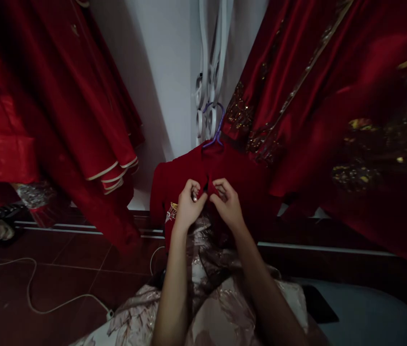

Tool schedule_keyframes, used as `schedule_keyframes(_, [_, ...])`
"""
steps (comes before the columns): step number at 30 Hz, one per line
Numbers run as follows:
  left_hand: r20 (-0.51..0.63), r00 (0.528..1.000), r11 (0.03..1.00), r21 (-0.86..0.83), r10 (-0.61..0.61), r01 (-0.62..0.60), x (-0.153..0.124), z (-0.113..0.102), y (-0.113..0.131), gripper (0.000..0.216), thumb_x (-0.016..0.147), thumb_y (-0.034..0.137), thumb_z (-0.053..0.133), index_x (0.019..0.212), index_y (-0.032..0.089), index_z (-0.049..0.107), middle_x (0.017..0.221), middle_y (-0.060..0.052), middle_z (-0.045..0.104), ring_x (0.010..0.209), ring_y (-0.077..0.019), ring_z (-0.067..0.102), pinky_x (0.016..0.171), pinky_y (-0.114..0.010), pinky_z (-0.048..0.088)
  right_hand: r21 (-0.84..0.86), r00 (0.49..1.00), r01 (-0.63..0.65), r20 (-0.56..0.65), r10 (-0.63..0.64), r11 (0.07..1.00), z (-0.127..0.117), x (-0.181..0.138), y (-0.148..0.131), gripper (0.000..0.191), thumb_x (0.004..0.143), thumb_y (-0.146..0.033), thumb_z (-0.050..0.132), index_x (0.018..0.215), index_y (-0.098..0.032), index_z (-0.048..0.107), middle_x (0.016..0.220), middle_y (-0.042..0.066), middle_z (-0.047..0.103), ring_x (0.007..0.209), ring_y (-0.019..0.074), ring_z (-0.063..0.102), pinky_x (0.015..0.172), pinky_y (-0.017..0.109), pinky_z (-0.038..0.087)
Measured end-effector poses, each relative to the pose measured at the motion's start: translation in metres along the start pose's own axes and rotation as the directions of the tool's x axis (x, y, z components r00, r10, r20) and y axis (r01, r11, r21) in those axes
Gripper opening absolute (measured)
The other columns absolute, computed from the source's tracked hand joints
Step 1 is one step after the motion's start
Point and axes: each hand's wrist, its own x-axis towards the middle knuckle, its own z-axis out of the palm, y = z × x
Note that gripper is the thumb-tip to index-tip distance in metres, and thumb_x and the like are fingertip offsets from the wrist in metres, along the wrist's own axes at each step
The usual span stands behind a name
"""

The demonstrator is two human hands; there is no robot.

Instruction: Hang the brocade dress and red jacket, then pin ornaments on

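Observation:
A small dark red garment (182, 178) hangs on a purple hanger (216, 126), hooked on a white ornamental metal rack (209, 72) against the wall. My left hand (189, 204) and my right hand (227, 202) are side by side at the garment's front, just below the collar. Both pinch the red fabric where the two front edges meet. A gold embroidered patch (171, 210) shows at the garment's lower left, beside my left wrist. A pale floral cloth (221, 307) lies under my forearms.
Long red satin dresses (62, 96) hang at the left; red dresses with gold embroidery (333, 105) hang at the right. A white cable (37, 307) trails over the dark tiled floor. A dark flat object (319, 302) rests on a grey surface at lower right.

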Motion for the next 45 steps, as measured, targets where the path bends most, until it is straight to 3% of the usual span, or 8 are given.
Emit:
schedule_keyframes(6, [-0.024, 0.999, 0.987, -0.159, -0.02, 0.016, -0.019, -0.006, -0.007, 0.03, 0.071, 0.011, 0.05, 0.097, 0.025, 0.046, 0.091, -0.003, 0.056, 0.086, -0.0124, 0.057, 0.08, -0.027, 0.047, 0.164, 0.997, -0.033, 0.067, 0.023, 0.986, -0.009, -0.023, 0.016, 0.028, 0.072, -0.026, 0.057, 0.098, -0.03, 0.047, 0.099, 0.003, 0.054, 0.097, 0.0187, 0.054, 0.086, 0.034, 0.046])
schedule_keyframes(13, [-0.021, 0.994, 0.946, -0.311, -0.104, 0.092, -0.017, -0.01, -0.016, 0.018, 0.07, 0.019, 0.061, 0.084, 0.02, 0.05, 0.083, -0.002, 0.063, 0.08, -0.0124, 0.063, 0.075, -0.027, 0.05, 0.212, 1.0, 0.018, 0.006, -0.019, 0.977, -0.005, -0.023, 0.022, 0.023, 0.076, -0.029, 0.061, 0.098, -0.027, 0.054, 0.096, 0.003, 0.058, 0.092, 0.016, 0.057, 0.084, 0.033, 0.048])
schedule_keyframes(20, [0.045, 0.999, 0.986, -0.169, 0.002, 0.005, -0.02, -0.016, -0.014, 0.011, 0.075, 0.015, 0.054, 0.085, 0.016, 0.057, 0.086, -0.003, 0.063, 0.082, -0.0123, 0.061, 0.076, -0.024, 0.048, 0.208, 0.998, 0.016, -0.057, -0.004, 0.978, -0.001, -0.022, 0.031, 0.025, 0.072, -0.029, 0.067, 0.093, -0.022, 0.054, 0.09, 0.002, 0.061, 0.087, 0.014, 0.06, 0.079, 0.028, 0.051])
schedule_keyframes(27, [0.12, 0.986, 0.972, 0.191, 0.116, -0.137, -0.025, -0.024, 0.011, 0.015, 0.078, 0.015, 0.051, 0.092, 0.019, 0.055, 0.091, -0.003, 0.062, 0.084, -0.014, 0.058, 0.079, -0.026, 0.043, 0.041, 0.985, 0.078, -0.156, -0.071, 0.996, 0.0, -0.026, 0.02, 0.017, 0.074, -0.03, 0.065, 0.087, -0.019, 0.061, 0.093, 0.004, 0.062, 0.088, 0.0153, 0.062, 0.078, 0.03, 0.055])
schedule_keyframes(36, [0.132, 0.983, 0.954, 0.255, 0.125, -0.156, -0.026, -0.022, 0.009, 0.012, 0.083, 0.023, 0.048, 0.091, 0.02, 0.056, 0.092, -0.003, 0.064, 0.085, -0.0147, 0.059, 0.077, -0.025, 0.044, -0.082, 0.978, 0.104, -0.171, -0.117, 0.991, -0.004, -0.027, 0.015, 0.019, 0.077, -0.03, 0.063, 0.092, -0.02, 0.07, 0.095, 0.005, 0.066, 0.088, 0.0162, 0.063, 0.077, 0.029, 0.057])
schedule_keyframes(45, [0.15, 0.979, 0.948, 0.268, 0.137, -0.174, -0.025, -0.018, 0.009, 0.013, 0.084, 0.021, 0.046, 0.092, 0.019, 0.057, 0.092, -0.005, 0.064, 0.084, -0.0157, 0.06, 0.075, -0.026, 0.045, 0.006, 0.988, 0.1, -0.117, -0.099, 0.995, -0.008, -0.025, 0.024, 0.026, 0.073, -0.027, 0.067, 0.098, -0.022, 0.069, 0.102, 0.004, 0.064, 0.092, 0.0164, 0.063, 0.081, 0.031, 0.057])
